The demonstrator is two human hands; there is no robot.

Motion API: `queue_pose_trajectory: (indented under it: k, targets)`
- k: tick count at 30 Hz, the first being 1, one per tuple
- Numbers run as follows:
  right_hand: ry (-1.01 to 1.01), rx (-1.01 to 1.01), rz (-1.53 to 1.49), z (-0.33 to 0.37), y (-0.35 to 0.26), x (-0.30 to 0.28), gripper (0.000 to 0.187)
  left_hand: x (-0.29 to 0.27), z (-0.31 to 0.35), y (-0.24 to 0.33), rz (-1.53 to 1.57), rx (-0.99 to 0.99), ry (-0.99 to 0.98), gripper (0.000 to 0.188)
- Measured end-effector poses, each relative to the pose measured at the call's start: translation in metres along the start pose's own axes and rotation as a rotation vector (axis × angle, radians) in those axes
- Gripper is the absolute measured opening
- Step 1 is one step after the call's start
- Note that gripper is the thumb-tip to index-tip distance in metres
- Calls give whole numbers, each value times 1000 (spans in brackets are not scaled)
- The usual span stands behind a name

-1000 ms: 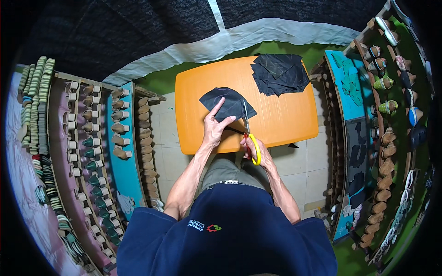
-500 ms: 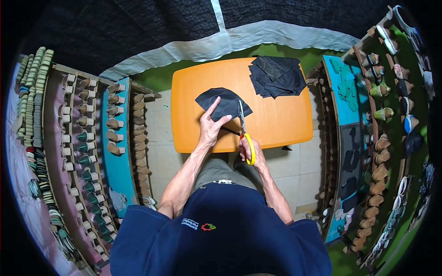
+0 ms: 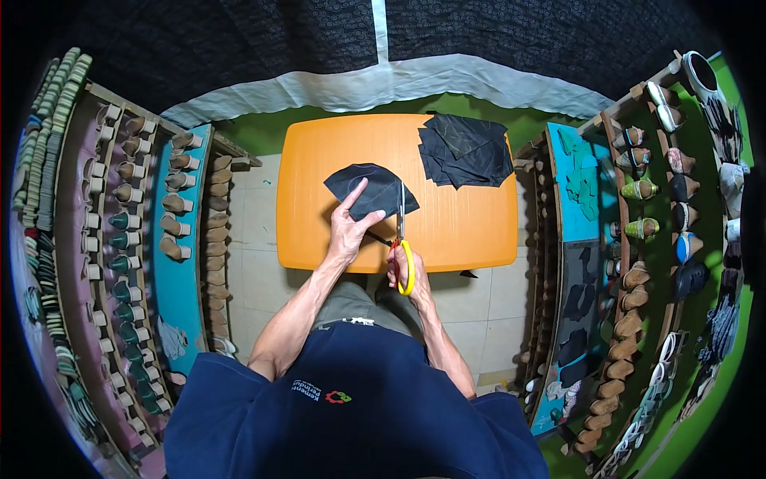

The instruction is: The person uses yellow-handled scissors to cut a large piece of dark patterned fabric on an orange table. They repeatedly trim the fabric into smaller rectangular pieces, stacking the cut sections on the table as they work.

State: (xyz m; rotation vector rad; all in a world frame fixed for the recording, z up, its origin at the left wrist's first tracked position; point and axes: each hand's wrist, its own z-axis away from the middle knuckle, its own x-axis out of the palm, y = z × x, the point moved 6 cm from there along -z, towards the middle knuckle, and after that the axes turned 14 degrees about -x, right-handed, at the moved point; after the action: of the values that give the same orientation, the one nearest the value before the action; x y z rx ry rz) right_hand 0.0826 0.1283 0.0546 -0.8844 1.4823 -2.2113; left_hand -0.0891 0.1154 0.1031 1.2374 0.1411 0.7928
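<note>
A dark, roughly fan-shaped piece of fabric [image 3: 369,182] with a faint pale drawn line is held just over the near half of the orange table. My left hand [image 3: 348,233] grips its lower edge, thumb and one finger lying on top; the other fingers are partly hidden beneath. My right hand [image 3: 410,275] is closed round the yellow handles of a pair of scissors [image 3: 408,263]. Their blades point away from me and lie at the right part of the fabric. Whether the blades are apart is too small to tell. A narrow dark strip hangs between my hands.
The orange table [image 3: 319,144] bears a stack of black fabric pieces [image 3: 467,156] at its far right. Racks of shoe lasts [image 3: 128,239] stand at left, and more lasts and shoes [image 3: 630,319] at right. A dark curtain [image 3: 263,48] hangs behind the table.
The whole view has shifted, so the table and both hands appear slightly further left and lower. My grip on the fabric and the scissors looks the same.
</note>
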Motion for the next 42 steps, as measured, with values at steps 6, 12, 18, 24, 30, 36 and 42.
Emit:
queue_pose_trajectory:
  k: [6,12,18,24,30,36,42]
  targets:
    - [-5,-45,57,-10,-5,0,60,-1,-1,-8,-1,-3,-8,75]
    - [2,-41,-18,-13,1,3,58,5,4,-4,55,-29,19,76]
    - [27,-31,19,-13,-3,2,58,1,2,-6,83,-25,12,78]
    - [16,-7,130,-12,-5,-1,64,-2,-2,0,37,-16,-31,76]
    - [87,20,38,-11,-9,-3,58,-6,-7,5,-15,-45,-71,77]
    - [99,69,23,-8,-14,-3,55,-11,-11,9,-35,-27,-94,77]
    - [92,62,27,-5,-20,0,51,-13,-10,19,-59,-59,-138,78]
